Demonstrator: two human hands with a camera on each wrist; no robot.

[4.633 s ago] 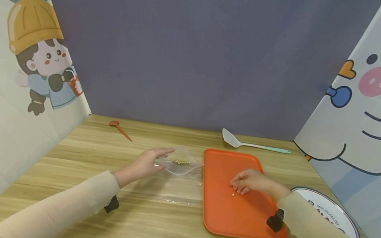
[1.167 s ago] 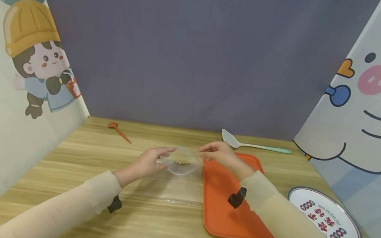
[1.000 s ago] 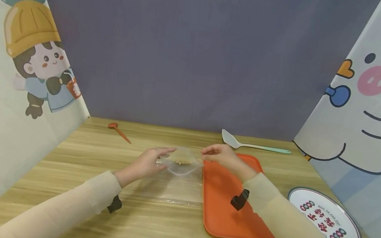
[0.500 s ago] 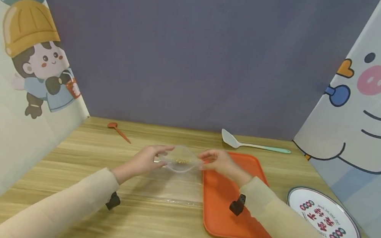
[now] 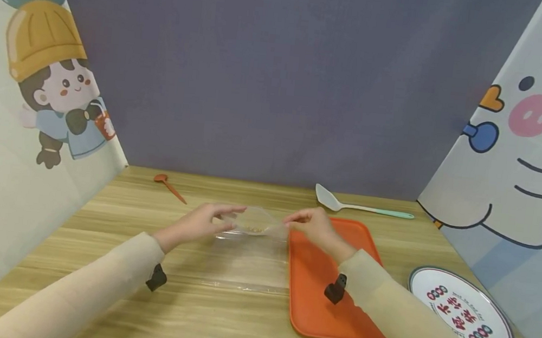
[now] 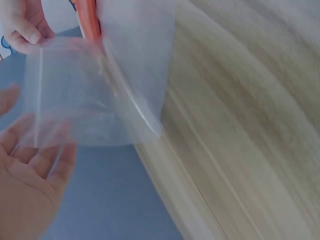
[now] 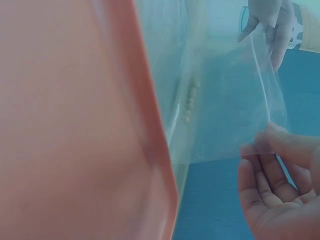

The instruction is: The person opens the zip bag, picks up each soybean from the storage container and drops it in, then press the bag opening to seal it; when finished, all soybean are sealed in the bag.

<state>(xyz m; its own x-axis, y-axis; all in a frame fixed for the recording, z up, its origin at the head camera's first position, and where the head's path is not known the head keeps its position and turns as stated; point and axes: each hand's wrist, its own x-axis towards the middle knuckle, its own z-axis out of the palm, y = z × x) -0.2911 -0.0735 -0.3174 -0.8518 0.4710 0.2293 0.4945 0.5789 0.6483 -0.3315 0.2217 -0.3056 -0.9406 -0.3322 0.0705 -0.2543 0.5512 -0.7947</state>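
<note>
A clear plastic zip bag (image 5: 265, 224) stands raised at its mouth, its lower part spread flat on the table. Small pale beans (image 7: 190, 102) lie inside it. My right hand (image 5: 316, 229) pinches the bag's right top corner between thumb and fingers, as the right wrist view shows closely. At the left edge of the mouth, my left hand (image 5: 199, 224) has its fingers extended and touching the film. The left wrist view shows those fingers (image 6: 55, 155) behind the film, with the thumb (image 6: 7, 100) held apart from them.
An orange tray (image 5: 331, 305) lies right of the bag, partly under my right forearm. Further right is a white printed plate (image 5: 450, 287). A spatula (image 5: 370, 208) and a small red-brown spoon (image 5: 168, 185) lie along the back, before a grey-blue wall (image 5: 279, 83).
My right hand has come from the tray, where a bean lay, to the bag's right corner and now pinches it. The bag's mouth has narrowed; my left hand has shifted slightly left.
</note>
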